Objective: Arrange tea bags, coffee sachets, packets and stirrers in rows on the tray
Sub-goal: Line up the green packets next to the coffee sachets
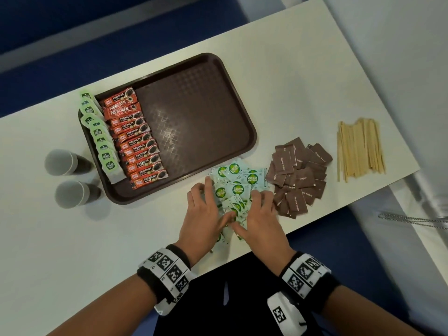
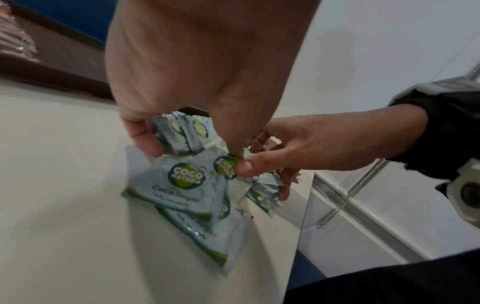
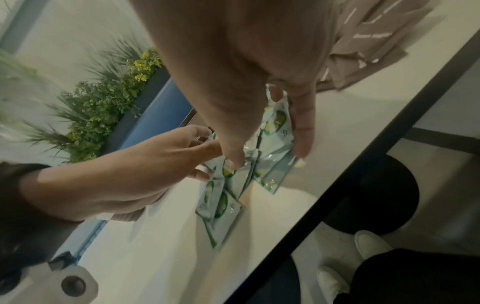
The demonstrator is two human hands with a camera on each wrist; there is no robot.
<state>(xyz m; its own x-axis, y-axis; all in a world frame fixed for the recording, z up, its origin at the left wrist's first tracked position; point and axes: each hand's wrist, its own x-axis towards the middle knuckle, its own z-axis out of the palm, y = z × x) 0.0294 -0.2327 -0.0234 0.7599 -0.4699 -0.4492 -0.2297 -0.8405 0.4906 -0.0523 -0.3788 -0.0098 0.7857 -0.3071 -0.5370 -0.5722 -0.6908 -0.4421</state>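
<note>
Both hands working at surface (image 1: 72, 238) near edge. Left hand (image 1: 204, 215) & right hand (image 1: 260, 220) are gathering a bunch of pale green sugar packets (image 1: 232, 187), fingers curled round them, thumbs pinching on top; more packets lying loose under & beyond. Brown sugar packets (image 1: 299, 175) are sitting in a heap just R, stirrers (image 1: 358, 149) further R. Tray (image 1: 201, 112) beyond, L side holding a row of tea bags (image 1: 103, 139) w/ a row of coffee sachets (image 1: 138, 141) touching beside. Two cups (image 1: 65, 178) are lying L of tray.

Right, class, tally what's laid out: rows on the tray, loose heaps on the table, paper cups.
Rows on tray: 2 (tea bags, coffee sachets)
Loose heaps: 3 (coco sugar packets, brown sugar packets, stirrers)
Paper cups: 2
Total: 7
</note>
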